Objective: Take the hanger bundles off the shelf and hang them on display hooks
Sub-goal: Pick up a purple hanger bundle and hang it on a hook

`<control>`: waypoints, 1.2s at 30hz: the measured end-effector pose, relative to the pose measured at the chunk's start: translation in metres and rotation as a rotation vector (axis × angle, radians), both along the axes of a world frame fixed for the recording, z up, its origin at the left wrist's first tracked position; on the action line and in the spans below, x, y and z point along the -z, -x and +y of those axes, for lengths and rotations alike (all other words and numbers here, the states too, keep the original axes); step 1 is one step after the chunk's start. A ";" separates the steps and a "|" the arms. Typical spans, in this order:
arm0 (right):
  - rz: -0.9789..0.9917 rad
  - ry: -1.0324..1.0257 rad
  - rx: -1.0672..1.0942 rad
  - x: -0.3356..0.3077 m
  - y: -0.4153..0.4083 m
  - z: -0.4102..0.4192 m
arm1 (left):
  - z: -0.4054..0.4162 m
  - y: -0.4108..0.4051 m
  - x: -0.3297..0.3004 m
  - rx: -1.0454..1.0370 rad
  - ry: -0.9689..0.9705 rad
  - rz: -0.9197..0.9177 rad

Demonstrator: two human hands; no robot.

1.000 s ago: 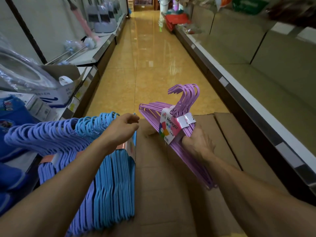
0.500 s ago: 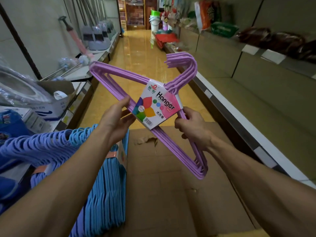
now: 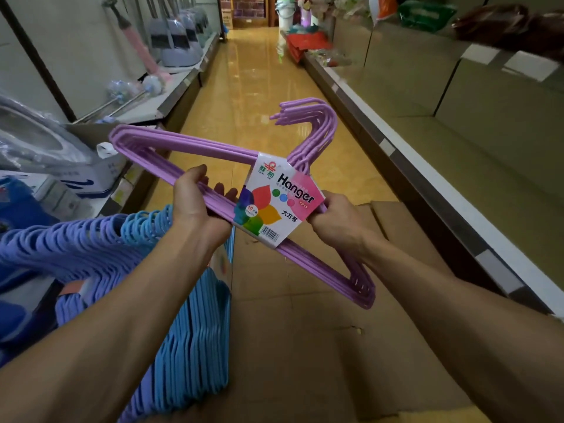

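Since half a second ago my left hand [image 3: 195,203] has gone from an open touch at the purple bundle [image 3: 189,154] to a full wrap round its lower bar, and the bundle has tipped flatter, its hooks [image 3: 317,117] now pointing up and away down the aisle. My right hand [image 3: 332,218] grips the other side just beside the card label [image 3: 274,206], fingers curled round the wires, so the bundle hangs in the air between both hands, above the cardboard [image 3: 305,331] and just right of the blue hangers [image 3: 195,331] already hanging at my left.

No free display hook shows from here, so I would be reaching partly blind. I judge the main risk to be the label: it is all that binds the hangers, and if I twist my hands against each other it could tear or slide and let the wires fan out. The hooks are not perfectly lined up, so some may miss the peg and leave the bundle hanging crooked. Its long corner [image 3: 363,297] could also catch the blue hangers as I swing left.
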State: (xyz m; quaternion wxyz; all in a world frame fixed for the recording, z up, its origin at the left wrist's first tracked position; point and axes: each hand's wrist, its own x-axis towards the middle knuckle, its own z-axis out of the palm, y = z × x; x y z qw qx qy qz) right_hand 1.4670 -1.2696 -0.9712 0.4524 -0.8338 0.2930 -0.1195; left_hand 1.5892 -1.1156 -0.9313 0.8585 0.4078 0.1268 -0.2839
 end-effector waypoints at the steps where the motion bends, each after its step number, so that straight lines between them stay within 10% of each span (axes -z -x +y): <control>1: -0.015 0.001 0.004 0.003 -0.003 -0.003 | -0.001 -0.002 0.002 0.005 0.002 -0.012; 14: -0.018 -0.001 -0.106 -0.093 0.002 0.009 | 0.026 0.018 -0.081 -0.107 0.121 0.003; 36: -0.194 -0.085 -0.065 -0.739 0.077 0.085 | 0.087 0.075 -0.740 -0.066 0.186 -0.224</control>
